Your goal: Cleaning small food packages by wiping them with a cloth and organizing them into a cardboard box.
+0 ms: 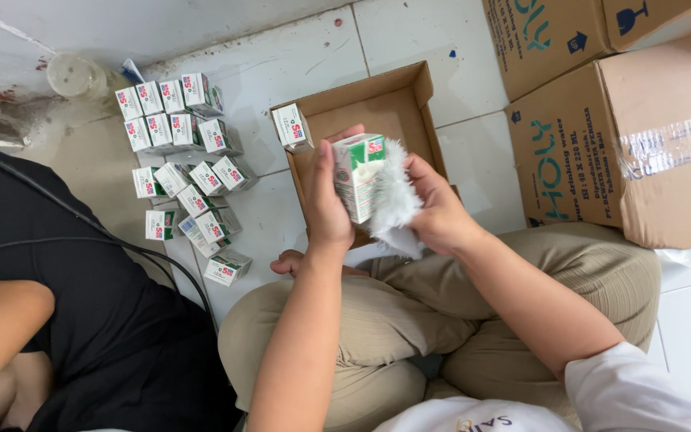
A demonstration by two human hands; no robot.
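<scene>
Open tray box (409, 92) at 12 o'clock, mostly bare inside, reachable from above. Small carton cluster (181, 152) crowds the floor (473, 160) at 10 o'clock. Big taped cartons (625, 136) wall off 2 o'clock. Tile strip between tray and cartons is free. Neighbour in black (81, 320) blocks 8 o'clock.

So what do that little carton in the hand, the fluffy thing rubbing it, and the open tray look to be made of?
Small carton: probably coated paperboard, with crisp folded edges and smooth print. Fluffy cloth: seemingly soft white textile, fuzzy and crumpled. Open tray: plain brown cardboard, matte, with folded flaps.
</scene>
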